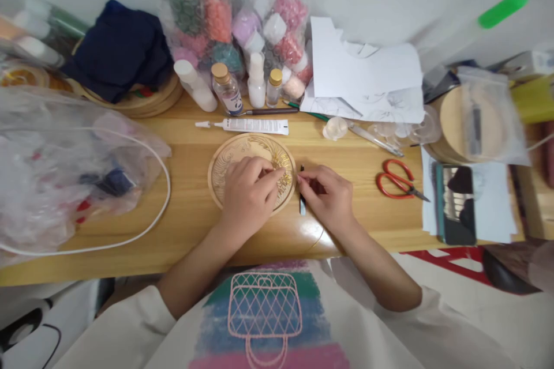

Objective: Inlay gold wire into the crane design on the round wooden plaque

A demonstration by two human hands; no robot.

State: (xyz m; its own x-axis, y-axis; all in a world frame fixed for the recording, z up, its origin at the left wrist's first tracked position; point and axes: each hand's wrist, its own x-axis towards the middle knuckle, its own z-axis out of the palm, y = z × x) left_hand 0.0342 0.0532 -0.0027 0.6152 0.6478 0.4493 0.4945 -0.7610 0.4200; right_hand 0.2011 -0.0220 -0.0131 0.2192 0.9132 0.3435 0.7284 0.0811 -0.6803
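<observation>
A round wooden plaque lies flat on the table, covered in curved raised lines with a gold-coloured patch at its right. My left hand rests over it, fingers bent and thumb and forefinger together near the gold patch; anything between them is hidden. Just off the plaque's right rim, my right hand is closed in a pinch, on something too small to name. Between that hand and the plaque lies a slim dark tool with a pale end, partly tucked near my fingers.
Behind the plaque lie a white glue tube and a dark-handled tool, with small bottles beyond. Red-handled scissors and a phone are at right. A plastic bag and white cable occupy the left.
</observation>
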